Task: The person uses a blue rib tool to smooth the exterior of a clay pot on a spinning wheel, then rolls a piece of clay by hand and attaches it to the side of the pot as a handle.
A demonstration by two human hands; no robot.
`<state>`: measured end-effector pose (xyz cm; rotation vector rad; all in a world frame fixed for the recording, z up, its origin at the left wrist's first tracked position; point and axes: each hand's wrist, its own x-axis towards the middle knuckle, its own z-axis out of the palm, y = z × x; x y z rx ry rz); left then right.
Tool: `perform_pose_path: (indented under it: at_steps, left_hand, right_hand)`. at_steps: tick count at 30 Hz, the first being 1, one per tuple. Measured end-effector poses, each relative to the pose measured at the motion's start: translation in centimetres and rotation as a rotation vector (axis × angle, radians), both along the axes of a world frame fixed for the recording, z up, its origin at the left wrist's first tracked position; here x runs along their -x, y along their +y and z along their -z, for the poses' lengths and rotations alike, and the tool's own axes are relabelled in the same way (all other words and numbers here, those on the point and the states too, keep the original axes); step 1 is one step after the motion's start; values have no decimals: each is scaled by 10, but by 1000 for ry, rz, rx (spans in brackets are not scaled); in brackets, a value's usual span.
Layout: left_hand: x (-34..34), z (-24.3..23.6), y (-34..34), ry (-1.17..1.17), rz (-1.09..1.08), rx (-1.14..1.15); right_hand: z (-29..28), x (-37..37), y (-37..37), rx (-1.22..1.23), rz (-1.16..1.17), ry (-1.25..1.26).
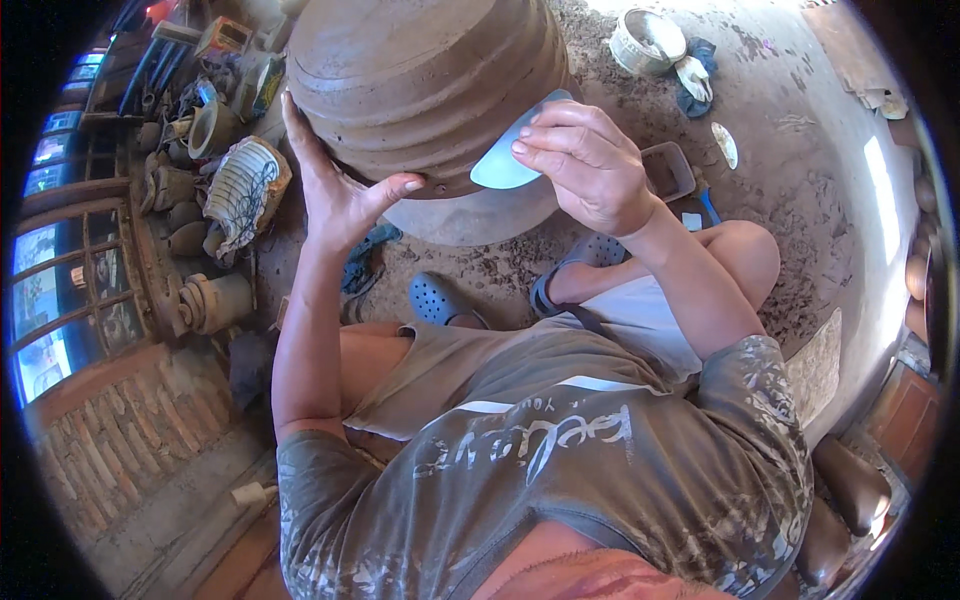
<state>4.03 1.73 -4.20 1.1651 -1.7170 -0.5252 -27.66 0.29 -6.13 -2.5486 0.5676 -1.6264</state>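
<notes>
A large brown clay pot with ridged walls stands in front of me on a pale round base. My left hand is spread against the pot's lower left side, thumb stretched out to the right and fingers reaching up along the wall. In my right hand I pinch a thin, light-blue, curved scraper between thumb and fingers. The scraper lies at the pot's lower right edge; whether its blade touches the clay I cannot tell.
Beyond the pot at right stand a whitish bucket and a dark cloth. A shallow tray and a blue-handled tool lie near my right knee. Several small pots and a ribbed, cream-coloured object crowd the left side. Clay scraps litter the floor.
</notes>
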Motion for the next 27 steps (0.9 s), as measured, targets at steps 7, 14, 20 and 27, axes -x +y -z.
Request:
perform_pose_path:
  at_steps: [7,14,20,27]
  left_hand:
    - [-1,-2,4,-19,-22,-39]
    - [-6,-3,-4,-47,-41,-32]
    - [1,-7,4,-39,-52,-73]
    - [2,-5,4,-29,-36,-61]
  right_hand:
    - [-29,5,8,-140,14,135]
    - [-2,35,38,-361,-60,239]
    - [2,11,23,-99,-11,-31]
    - [-3,-1,9,23,-26,-56]
